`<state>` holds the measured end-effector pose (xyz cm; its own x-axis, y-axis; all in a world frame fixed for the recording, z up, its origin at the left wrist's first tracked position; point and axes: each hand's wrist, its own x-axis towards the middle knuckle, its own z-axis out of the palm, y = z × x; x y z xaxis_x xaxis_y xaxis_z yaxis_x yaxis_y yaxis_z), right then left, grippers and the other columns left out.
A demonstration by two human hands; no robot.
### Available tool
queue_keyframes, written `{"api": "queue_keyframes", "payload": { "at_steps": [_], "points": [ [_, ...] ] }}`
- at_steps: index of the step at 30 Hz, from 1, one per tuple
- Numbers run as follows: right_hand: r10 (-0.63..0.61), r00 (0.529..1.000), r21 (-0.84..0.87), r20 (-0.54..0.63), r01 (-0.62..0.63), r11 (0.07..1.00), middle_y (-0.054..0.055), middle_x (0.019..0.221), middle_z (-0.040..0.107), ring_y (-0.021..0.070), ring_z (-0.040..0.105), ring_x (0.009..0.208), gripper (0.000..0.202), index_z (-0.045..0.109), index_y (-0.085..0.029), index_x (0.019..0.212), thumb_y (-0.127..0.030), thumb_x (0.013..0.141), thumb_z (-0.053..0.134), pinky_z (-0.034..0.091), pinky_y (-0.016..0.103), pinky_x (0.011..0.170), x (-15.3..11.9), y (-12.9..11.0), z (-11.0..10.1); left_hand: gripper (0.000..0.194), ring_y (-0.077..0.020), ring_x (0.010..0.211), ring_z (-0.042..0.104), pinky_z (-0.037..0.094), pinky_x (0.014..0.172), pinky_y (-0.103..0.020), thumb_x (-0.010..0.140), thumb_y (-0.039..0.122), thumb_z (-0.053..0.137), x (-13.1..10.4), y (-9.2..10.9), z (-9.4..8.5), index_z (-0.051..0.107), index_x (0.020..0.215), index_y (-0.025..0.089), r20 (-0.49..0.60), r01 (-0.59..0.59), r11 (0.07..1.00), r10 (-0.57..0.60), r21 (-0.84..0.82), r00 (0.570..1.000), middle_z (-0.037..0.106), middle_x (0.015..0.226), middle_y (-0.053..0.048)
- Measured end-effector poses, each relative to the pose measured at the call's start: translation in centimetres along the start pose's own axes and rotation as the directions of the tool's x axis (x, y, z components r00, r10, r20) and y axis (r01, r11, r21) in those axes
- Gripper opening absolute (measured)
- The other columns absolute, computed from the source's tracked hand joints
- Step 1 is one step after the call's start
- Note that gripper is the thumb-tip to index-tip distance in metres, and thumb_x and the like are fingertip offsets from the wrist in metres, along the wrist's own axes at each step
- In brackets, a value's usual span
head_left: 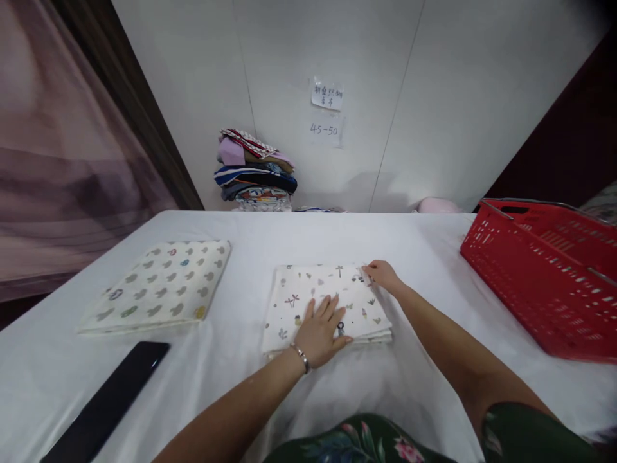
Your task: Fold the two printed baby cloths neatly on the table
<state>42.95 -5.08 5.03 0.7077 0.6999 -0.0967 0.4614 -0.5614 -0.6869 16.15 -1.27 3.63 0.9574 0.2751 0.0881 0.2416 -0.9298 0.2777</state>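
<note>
A white folded cloth [315, 283] with small palm-tree and plant prints lies in several layers in the middle of the table. My left hand [322, 331], with a silver bracelet at the wrist, rests flat on its near part, fingers spread. At the far right corner of the cloth, my right hand [384, 276] has its fingertips closed on the edge. Further left lies another folded cloth [164, 280], cream with grey mushroom-like prints and a few coloured ones.
A white-covered table [231, 399] spans the view. To the right stands a red plastic basket [535, 276]. A black flat object [110, 399] lies near left. Behind the far edge rises a stack of folded fabrics [255, 173] against the wall, which bears paper notes [326, 96].
</note>
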Motion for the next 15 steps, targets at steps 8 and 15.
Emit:
{"api": "queue_keyframes", "payload": {
  "at_steps": [8,15],
  "points": [
    [0.052,0.998,-0.242,-0.027,-0.057,0.968,0.009,0.075,0.066,0.0208,0.060,0.075,0.026,0.066,-0.014,0.071,-0.040,0.064,0.065,0.035,0.024,0.057,0.9,-1.4,0.2,0.065,-0.0266,0.136,0.014,0.009,0.109,-0.055,0.084,0.063,0.027,0.0,-0.4,0.4,0.034,0.135,0.024,-0.011,0.005,1.000,-0.005,-0.006,1.000,0.022,0.148,-0.007],
    [0.034,0.999,-0.187,-0.031,-0.039,0.982,0.007,0.069,0.065,0.0182,0.059,0.068,0.022,0.065,-0.013,0.066,-0.036,0.065,0.065,0.034,0.023,0.054,1.2,-0.9,0.7,0.066,-0.0261,0.137,0.013,0.008,0.109,-0.054,0.083,0.064,0.027,0.0,-0.3,0.4,0.034,0.135,0.025,-0.011,0.013,1.000,-0.013,-0.028,1.000,0.022,0.148,-0.007]
  ]
}}
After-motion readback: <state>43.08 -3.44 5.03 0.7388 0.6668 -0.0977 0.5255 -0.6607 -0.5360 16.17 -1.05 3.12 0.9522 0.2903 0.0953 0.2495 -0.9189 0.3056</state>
